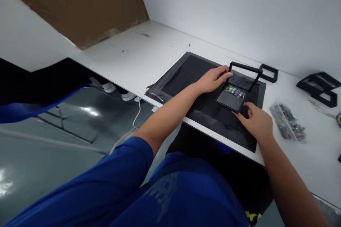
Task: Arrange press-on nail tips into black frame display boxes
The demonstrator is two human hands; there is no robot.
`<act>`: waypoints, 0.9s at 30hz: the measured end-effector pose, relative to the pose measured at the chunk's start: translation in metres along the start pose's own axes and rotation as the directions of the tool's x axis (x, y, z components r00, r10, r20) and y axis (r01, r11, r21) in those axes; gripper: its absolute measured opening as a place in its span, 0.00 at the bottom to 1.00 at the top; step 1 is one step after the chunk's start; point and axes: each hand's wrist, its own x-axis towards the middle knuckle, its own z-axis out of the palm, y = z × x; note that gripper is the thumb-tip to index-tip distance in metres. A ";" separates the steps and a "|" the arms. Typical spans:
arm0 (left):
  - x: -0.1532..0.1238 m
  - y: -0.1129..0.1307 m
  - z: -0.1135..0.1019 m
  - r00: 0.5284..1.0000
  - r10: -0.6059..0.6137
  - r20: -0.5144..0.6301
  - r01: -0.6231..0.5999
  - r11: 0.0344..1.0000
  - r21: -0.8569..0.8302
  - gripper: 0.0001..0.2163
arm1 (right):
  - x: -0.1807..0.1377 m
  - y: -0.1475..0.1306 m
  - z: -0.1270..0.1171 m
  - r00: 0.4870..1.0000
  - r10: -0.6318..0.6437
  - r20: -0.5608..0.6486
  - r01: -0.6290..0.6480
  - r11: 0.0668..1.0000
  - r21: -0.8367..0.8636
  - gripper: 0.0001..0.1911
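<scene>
A small black hinged case (232, 96) lies open on a black mat (191, 74), with several small coloured parts under a clear film in its lower half. My left hand (213, 78) pinches the left edge of the raised frame lid (245, 74). My right hand (254, 120) rests at the case's near right corner, fingers curled against its edge.
The mat sits on a white table (149, 49) by a white wall. More black frames (318, 87) and one smaller frame (269, 72) lie at the right. A clear bag of small parts (287, 120) is beside my right hand. A white cable (133, 124) hangs below.
</scene>
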 end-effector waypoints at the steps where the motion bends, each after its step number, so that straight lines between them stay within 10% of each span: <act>1: 0.000 0.000 0.000 1.000 0.001 0.001 -0.001 1.000 0.000 0.21 | 0.000 0.002 0.000 1.000 -0.013 0.006 0.013 1.000 0.015 0.25; 12: -0.006 0.010 0.016 0.996 0.034 0.080 -0.033 0.999 -0.018 0.20 | -0.018 0.004 -0.020 0.904 -0.394 0.164 0.314 0.874 0.371 0.24; 27: -0.008 0.015 0.016 0.995 0.042 0.089 -0.043 0.999 0.012 0.18 | -0.018 -0.005 -0.007 0.933 -0.330 0.140 0.271 0.905 0.329 0.15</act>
